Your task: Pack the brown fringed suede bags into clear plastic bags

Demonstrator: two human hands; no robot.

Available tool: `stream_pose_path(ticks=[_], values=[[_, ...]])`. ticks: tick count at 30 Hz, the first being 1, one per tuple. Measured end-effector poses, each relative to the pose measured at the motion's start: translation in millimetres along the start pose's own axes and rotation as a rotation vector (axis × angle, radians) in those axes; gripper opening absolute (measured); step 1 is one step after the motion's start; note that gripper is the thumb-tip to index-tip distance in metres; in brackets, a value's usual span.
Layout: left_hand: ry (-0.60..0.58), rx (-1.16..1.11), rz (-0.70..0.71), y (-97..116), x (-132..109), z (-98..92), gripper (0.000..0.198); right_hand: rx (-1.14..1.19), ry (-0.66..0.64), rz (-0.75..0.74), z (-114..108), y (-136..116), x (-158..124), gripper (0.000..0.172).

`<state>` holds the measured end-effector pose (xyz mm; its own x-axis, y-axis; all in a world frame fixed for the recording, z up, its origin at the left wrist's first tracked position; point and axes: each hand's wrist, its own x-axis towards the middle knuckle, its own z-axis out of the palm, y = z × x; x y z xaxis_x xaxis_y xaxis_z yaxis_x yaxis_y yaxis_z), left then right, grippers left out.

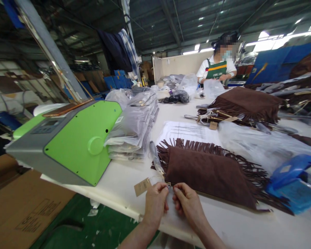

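Observation:
A dark brown fringed suede bag [204, 169] lies flat in front of me on the white table [134, 174]. At its near left corner, by the metal hardware, the fingers of my left hand [156, 200] are pinched together. Close beside it, my right hand [188, 202] also pinches with thumb and forefinger. Whatever small thing sits between the fingertips is too small to make out. A brown card tag [142, 187] on a string lies left of my left hand. The plastic-wrapped wrist strap [156, 157] stretches away from the same corner.
A green and grey machine [85, 141] stands at the left, beside stacked plastic-wrapped goods [132, 131]. Printed paper [188, 132] lies behind the bag. More fringed bags [246, 102], clear plastic [248, 138] and a blue container [295, 183] are at right. A co-worker [217, 67] stands across the table.

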<state>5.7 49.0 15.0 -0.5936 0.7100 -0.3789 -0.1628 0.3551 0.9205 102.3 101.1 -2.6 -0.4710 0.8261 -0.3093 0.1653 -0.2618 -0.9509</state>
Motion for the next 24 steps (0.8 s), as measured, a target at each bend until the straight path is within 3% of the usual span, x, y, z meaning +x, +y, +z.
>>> stream_pose_path(ticks=[3,7,11,13,16,18,24], values=[[0.009,0.094,0.107,-2.4,-1.5,0.9,0.005,-0.016,0.013,-0.024,-1.9,2.5,-3.2,0.033],[0.025,0.527,0.388,3.1,1.2,-14.7,0.022,-0.14,0.102,-0.133,-22.7,11.9,-17.6,0.032],[0.09,0.945,0.905,12.1,28.9,-40.6,0.04,-0.52,0.363,-0.566,-64.4,24.5,-34.5,0.018],[0.062,1.097,1.131,14.8,45.6,-45.1,0.049,-0.716,0.527,-0.793,-87.0,28.0,-41.1,0.014],[-0.03,1.191,1.375,16.0,55.9,-36.8,0.047,-1.013,0.746,-0.984,-117.4,30.6,-48.0,0.017],[-0.056,1.211,1.463,15.7,51.3,-26.6,0.042,-1.167,0.829,-1.007,-132.8,32.7,-50.9,0.018],[-0.048,1.24,1.699,15.6,34.7,8.6,0.044,-1.346,0.85,-0.909,-148.5,42.9,-48.9,0.026]])
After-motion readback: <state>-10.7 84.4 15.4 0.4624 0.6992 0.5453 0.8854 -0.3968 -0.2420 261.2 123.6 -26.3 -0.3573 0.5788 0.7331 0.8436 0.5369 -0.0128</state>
